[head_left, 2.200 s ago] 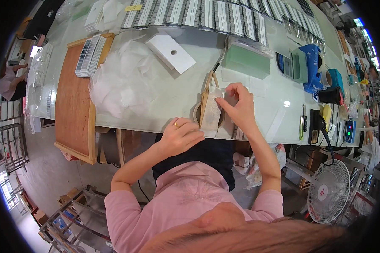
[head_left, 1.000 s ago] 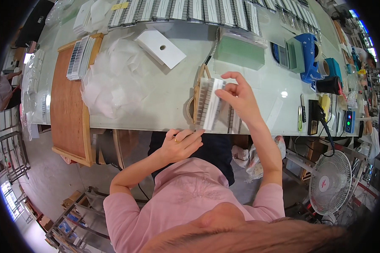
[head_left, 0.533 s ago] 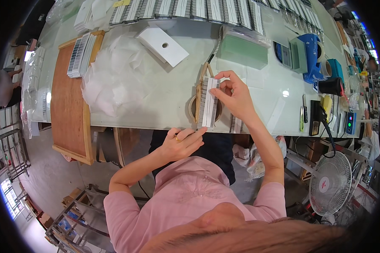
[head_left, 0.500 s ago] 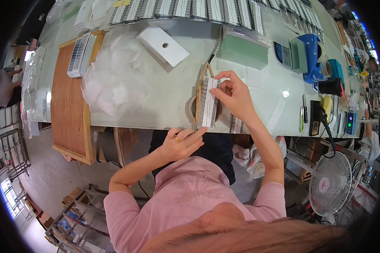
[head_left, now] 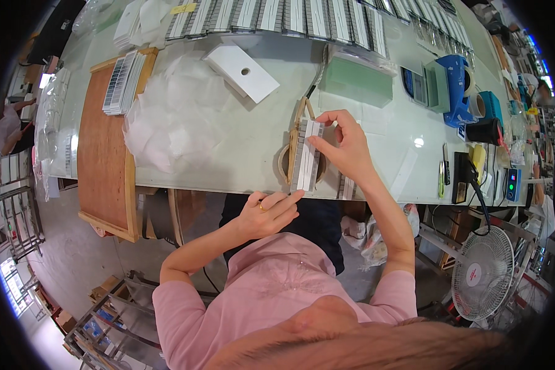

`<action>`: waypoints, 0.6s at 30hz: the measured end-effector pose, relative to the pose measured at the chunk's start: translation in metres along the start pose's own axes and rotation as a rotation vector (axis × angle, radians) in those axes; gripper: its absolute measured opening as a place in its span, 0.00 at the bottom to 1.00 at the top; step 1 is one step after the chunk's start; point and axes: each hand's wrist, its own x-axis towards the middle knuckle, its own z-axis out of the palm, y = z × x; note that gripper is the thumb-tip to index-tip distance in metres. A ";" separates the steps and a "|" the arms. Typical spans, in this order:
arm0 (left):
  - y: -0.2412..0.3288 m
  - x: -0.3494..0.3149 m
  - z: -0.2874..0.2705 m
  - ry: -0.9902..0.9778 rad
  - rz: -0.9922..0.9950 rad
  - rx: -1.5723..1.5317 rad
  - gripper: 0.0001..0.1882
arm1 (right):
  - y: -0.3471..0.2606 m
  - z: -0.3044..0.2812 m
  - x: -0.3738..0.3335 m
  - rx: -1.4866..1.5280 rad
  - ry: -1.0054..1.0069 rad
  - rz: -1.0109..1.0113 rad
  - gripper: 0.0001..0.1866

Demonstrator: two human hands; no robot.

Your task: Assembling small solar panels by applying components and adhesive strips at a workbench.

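Note:
A narrow panel (head_left: 306, 154) with a white middle band and grey comb-like teeth along its long sides stands lengthwise before me at the table's front edge. My right hand (head_left: 345, 145) pinches its far right part, the thumb on its face and the index finger at the far edge. My left hand (head_left: 270, 213), with a ring on one finger, reaches in from the near side. Its fingers stretch out and the index fingertip touches the panel's near end. Beneath the panel are a light wooden piece (head_left: 301, 111) and a round brown ring (head_left: 283, 165), both partly hidden.
Left lie a wooden board (head_left: 102, 160) with stacked panels (head_left: 122, 83) and a heap of thin white sheets (head_left: 172, 123). A white box with a hole (head_left: 243, 72) and a green glass stack (head_left: 357, 80) stand beyond. Rightward are a blue tape dispenser (head_left: 455, 86) and a fan (head_left: 482, 277).
The whole view has shifted slightly. Both hands stay at the panel with almost the same hold, and the panel keeps its place over the brown ring.

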 end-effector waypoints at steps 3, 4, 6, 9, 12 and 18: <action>-0.002 0.001 -0.001 0.010 0.016 -0.008 0.06 | 0.009 0.002 0.001 -0.072 0.025 -0.049 0.20; -0.003 0.002 -0.001 0.012 0.022 -0.016 0.06 | 0.010 0.002 0.001 -0.072 0.026 -0.052 0.20; -0.004 -0.001 -0.001 0.001 0.032 -0.007 0.09 | 0.011 0.002 0.003 -0.041 0.014 -0.023 0.20; -0.006 -0.003 0.001 -0.005 0.050 0.014 0.12 | 0.011 0.002 0.003 -0.056 0.013 -0.025 0.19; -0.008 -0.004 0.001 -0.006 0.064 0.025 0.12 | 0.007 0.000 0.003 -0.038 0.002 0.015 0.18; -0.009 -0.004 0.000 -0.008 0.074 0.026 0.12 | 0.013 0.003 0.003 -0.192 0.087 -0.121 0.19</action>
